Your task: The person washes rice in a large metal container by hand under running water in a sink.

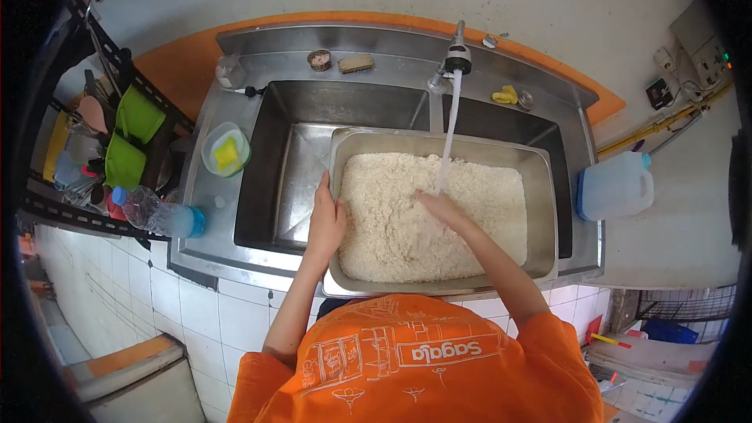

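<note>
A deep rectangular metal pan (540, 247) sits across the sink, filled with pale, wet-looking grains like rice (384, 227). My left hand (325, 223) is at the pan's left wall, fingers along the outside and thumb at the rim, gripping it. Inside the pan, my right hand (442, 210) reaches into the grains right of the middle. Its fingertips are partly sunk and blurred, so I cannot make out how far they are closed. Water streams from the tap (457, 60) into the grains just beyond my right hand.
The sink basin (307, 180) shows left of the pan. Leftward stand a tub with a yellow sponge (226, 153) and a bottle of blue liquid (160, 214). A blue jug (616, 186) stands right. A scrubbing brush (356, 63) and yellow cloth (505, 95) lie on the back ledge.
</note>
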The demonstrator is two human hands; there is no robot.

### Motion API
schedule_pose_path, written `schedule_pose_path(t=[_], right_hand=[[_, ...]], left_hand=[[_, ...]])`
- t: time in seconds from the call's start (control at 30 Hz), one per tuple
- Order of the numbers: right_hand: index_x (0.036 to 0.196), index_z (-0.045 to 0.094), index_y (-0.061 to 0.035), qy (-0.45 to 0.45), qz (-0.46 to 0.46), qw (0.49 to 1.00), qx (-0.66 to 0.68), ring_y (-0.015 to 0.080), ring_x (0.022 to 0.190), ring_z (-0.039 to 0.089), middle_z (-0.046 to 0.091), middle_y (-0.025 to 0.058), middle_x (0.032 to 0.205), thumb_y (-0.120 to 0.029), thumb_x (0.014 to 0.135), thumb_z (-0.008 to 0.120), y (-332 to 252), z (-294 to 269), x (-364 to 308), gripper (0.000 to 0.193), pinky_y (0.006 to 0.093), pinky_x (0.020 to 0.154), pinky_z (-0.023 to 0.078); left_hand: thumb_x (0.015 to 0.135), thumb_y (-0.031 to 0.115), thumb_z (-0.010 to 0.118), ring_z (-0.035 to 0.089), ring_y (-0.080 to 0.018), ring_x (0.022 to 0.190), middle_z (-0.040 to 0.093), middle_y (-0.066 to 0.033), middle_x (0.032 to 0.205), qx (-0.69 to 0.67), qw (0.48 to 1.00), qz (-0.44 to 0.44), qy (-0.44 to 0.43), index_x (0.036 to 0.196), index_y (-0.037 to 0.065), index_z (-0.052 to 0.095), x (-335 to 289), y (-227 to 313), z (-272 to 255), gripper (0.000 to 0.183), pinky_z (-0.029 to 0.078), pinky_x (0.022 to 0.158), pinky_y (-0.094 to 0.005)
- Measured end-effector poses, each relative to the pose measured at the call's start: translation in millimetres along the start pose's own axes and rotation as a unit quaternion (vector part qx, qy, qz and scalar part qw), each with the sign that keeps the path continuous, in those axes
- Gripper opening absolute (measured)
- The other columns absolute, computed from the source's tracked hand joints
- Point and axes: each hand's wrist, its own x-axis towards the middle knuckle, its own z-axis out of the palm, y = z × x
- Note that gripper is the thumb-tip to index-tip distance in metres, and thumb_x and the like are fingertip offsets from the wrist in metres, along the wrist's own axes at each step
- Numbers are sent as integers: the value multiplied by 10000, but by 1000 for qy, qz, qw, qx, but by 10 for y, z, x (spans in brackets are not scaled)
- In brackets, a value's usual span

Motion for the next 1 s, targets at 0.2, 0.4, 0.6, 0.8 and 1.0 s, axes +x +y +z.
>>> schedule_pose_path(t=[0.2, 0.4, 0.6, 0.8, 1.0], right_hand=[[975, 628, -39, 51, -399, 832, -381, 314, 1113, 486, 564, 129, 1143, -142, 808, 541, -381, 702, -268, 215, 387, 979, 370], [1050, 610, -107, 47, -428, 728, -534, 252, 1205, 411, 541, 64, 1195, -265, 784, 570, 528, 538, -276, 312, 511, 1065, 209], [1191, 522, -73, 147, -285, 764, -560, 296, 1251, 356, 541, 97, 1194, -350, 814, 549, 463, -389, -307, 469, 585, 1004, 256], [1364, 307, -65, 155, 33, 931, -330, 398, 1173, 433, 495, 264, 1201, -339, 769, 605, 657, -560, -631, 719, 505, 965, 365], [1379, 289, -183, 62, -294, 748, -592, 383, 1079, 500, 540, 235, 1105, -135, 649, 684, 701, 111, -748, 831, 507, 867, 411]], left_hand=[[878, 32, 404, 329, -382, 1268, 299, -260, 1368, -5, 1000, 8, 1, 1365, -34, 199, 11, -24, 6, 532, 287, 1043, -387], [884, 19, 380, 332, -374, 1267, 299, -247, 1373, -11, 1000, 0, -6, 1372, -23, 198, 27, 77, 21, 522, 292, 1039, -385], [889, 21, 376, 328, -373, 1270, 289, -240, 1383, -32, 999, -13, -10, 1379, -12, 192, 2, 79, -18, 524, 293, 1040, -392], [885, 25, 384, 362, -388, 1244, 288, -246, 1380, -21, 999, -30, -8, 1384, 4, 183, 7, 148, -36, 538, 325, 1020, -407], [893, 41, 381, 375, -398, 1230, 288, -254, 1376, 3, 1000, -20, -4, 1382, 3, 184, 4, 138, -18, 529, 343, 1004, -409]])
